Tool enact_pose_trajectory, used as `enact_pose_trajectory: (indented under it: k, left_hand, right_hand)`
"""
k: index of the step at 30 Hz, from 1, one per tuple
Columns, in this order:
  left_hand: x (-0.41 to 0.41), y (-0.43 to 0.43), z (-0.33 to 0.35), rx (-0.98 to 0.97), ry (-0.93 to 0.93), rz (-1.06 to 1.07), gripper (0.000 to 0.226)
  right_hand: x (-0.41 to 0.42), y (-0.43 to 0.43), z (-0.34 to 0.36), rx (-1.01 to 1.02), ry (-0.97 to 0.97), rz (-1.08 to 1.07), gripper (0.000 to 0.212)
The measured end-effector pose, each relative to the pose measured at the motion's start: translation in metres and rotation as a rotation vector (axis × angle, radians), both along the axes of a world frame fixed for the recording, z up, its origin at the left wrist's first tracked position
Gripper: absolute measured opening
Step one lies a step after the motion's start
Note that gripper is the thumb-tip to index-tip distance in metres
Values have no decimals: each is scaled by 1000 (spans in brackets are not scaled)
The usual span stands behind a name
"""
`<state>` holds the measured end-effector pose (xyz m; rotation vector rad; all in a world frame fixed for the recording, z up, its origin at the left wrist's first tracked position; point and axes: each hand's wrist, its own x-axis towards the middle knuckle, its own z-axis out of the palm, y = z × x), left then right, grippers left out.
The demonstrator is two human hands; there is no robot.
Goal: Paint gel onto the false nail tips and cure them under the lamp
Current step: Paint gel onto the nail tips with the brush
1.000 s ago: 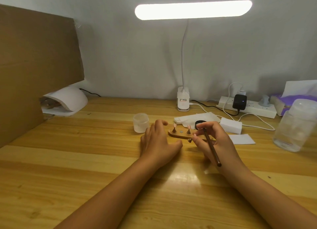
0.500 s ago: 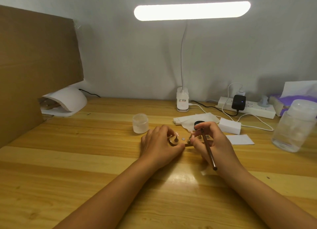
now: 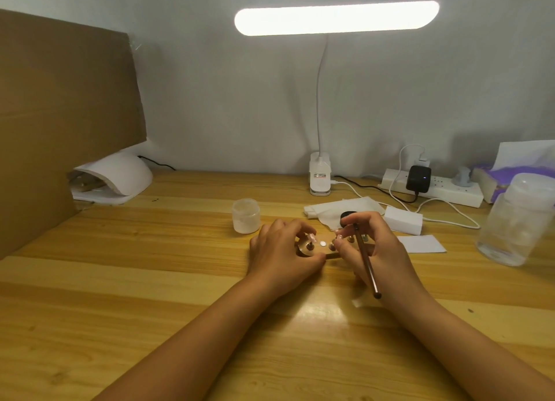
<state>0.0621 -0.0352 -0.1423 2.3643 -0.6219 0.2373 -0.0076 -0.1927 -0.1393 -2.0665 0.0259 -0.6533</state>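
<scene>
Wooden tip holder (image 3: 303, 250), centre frame on the surface (image 3: 150, 280), gripped by the left hand (image 3: 279, 253); right hand (image 3: 378, 247) grasps the brush (image 3: 365, 262) and pinches a nail tip (image 3: 339, 237). Apparent stage: painting; curing lamp (image 3: 120, 172), mid-left, not yet used.

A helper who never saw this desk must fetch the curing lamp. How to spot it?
Start at the big brown cardboard panel on the left of the table. At its foot sits the curing lamp: a low white dome, unlike the tall lit desk lamp.
</scene>
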Motion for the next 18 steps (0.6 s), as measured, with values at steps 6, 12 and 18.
enact_pose_trajectory:
  k: [6, 12, 18]
  left_hand:
    - [-3, 0, 2, 0, -38, -22, 38]
    - [-5, 0, 3, -4, -98, -54, 37]
    - [-9, -1, 4, 19, -191, -69, 35]
  right_hand:
    - [-2, 2, 1, -39, -19, -17, 36]
    - [-8, 8, 5, -109, -75, -35, 37]
    - [-10, 12, 7, -177, -74, -21, 38]
